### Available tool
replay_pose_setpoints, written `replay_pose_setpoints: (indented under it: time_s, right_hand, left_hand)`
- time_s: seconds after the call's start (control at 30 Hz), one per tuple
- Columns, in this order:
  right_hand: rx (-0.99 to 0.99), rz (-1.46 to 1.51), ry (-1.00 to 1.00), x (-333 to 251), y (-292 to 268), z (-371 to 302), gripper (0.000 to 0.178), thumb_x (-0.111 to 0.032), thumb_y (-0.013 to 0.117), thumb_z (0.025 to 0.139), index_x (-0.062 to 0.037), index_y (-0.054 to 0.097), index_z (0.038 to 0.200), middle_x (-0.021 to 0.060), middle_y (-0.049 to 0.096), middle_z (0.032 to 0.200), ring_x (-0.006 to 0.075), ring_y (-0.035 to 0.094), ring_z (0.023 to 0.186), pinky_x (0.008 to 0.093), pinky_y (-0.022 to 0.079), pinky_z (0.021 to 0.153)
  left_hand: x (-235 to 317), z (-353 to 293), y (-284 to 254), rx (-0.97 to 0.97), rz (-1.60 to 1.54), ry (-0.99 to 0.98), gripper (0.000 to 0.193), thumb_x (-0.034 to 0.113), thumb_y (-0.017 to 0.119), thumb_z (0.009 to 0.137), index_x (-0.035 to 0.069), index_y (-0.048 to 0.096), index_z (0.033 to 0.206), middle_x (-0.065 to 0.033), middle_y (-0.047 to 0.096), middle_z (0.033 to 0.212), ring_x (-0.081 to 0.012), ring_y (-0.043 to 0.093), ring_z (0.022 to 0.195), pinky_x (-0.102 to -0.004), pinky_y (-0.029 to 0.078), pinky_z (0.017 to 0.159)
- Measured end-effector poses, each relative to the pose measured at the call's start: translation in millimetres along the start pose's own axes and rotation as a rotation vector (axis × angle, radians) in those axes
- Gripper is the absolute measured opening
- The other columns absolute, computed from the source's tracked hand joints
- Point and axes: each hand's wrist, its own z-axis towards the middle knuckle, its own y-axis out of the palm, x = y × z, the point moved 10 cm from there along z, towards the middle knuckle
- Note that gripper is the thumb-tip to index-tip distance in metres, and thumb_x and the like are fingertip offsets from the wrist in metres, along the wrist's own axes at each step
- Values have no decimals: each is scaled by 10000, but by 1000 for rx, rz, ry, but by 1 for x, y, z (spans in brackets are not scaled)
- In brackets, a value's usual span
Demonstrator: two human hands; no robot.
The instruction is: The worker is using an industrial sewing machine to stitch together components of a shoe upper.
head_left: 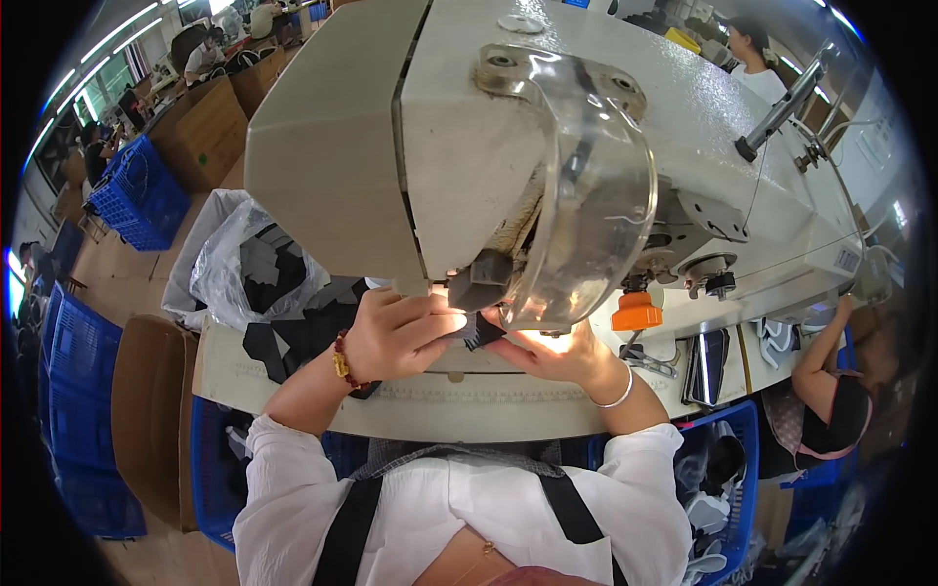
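Two bare hands meet under the head of a pale sewing machine (332, 146), both grasping one small dark piece (482, 332) close to the front of the work table (528, 415). The left hand (396, 332) pinches it from the left, fingers bent and bunched together; the right hand (559, 354) grips its other side, thumb and forefinger toward the piece. Much stands in the way: the bulky machine head fills the space above, and a curved clear guard (596, 195) comes down over the right fingers, so that some fingertips and the far edge of the piece are hidden. An orange knob (635, 311) hangs just beyond the right hand. Right of that hand, metal snips (650, 363) lie on the table, with a flat dark object (705, 366) next to them. Beside the left forearm, loose dark pieces (293, 337) overlap in a heap, near a clear plastic bag (220, 264) with more dark material inside. Below the table edge stand a filled blue crate (745, 469) on the right and an open cardboard box (151, 420) on the left. A co-worker (831, 410) sits farther right.
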Motion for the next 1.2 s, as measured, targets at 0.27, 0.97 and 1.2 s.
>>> replay_pose_setpoints:
  time_s: [0.27,0.97,1.2]
  right_hand:
    - [-6,-119,19,0,9,-10,436,-298,802,859,-115,712,1244,29,735,1123,169,681,795,296,516,669]
    - [1,-133,60,10,25,-29,148,-278,821,801,-174,720,828,-49,584,663,143,619,630,297,459,638]
    - [93,68,139,17,14,-19,170,-246,835,786,-136,730,862,-4,643,728,158,683,728,306,517,640]
  left_hand:
    - [-3,-4,-6,62,18,-77,208,9,791,718,40,714,909,-61,715,916,-222,703,743,-306,550,608]
    - [-9,-10,3,45,-32,-80,179,1,779,703,50,706,860,-55,625,763,-208,598,603,-316,440,502]
    - [-14,-15,15,-14,-96,-84,231,17,753,649,77,709,867,-80,635,803,-180,580,551,-302,453,511]
